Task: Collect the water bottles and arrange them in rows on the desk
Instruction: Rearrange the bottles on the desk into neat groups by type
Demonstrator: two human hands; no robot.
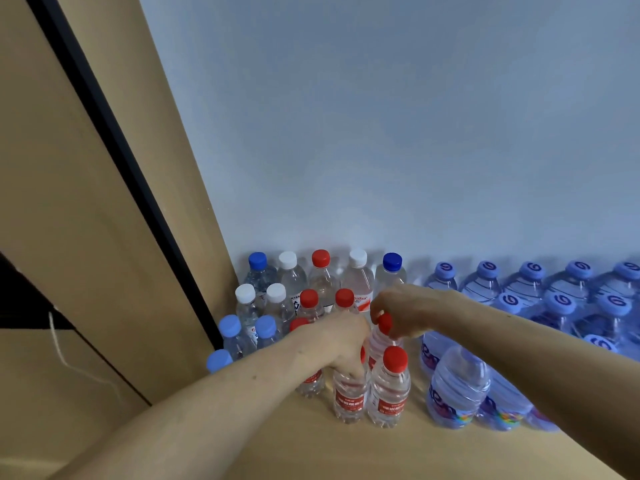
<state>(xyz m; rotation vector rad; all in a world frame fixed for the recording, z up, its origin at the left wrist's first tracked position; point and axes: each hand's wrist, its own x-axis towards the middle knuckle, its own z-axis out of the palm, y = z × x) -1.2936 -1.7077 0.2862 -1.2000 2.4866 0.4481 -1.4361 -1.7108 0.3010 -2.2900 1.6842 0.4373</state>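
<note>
Small water bottles with red, white and blue caps stand in rows on the wooden desk (346, 452), against the wall. My left hand (341, 344) grips the top of a red-labelled bottle (349, 398) in the front row, hiding its cap. My right hand (401, 311) pinches the red cap of a bottle (384, 323) just behind. Another red-capped bottle (389, 386) stands free at the front, right of the one in my left hand.
Several larger blue-tinted bottles with lilac caps (457, 386) fill the desk's right side in rows. A tan panel with a black strip (114, 140) rises at the left. A white cord (65, 358) hangs at the lower left. The pale wall (381, 133) stands behind.
</note>
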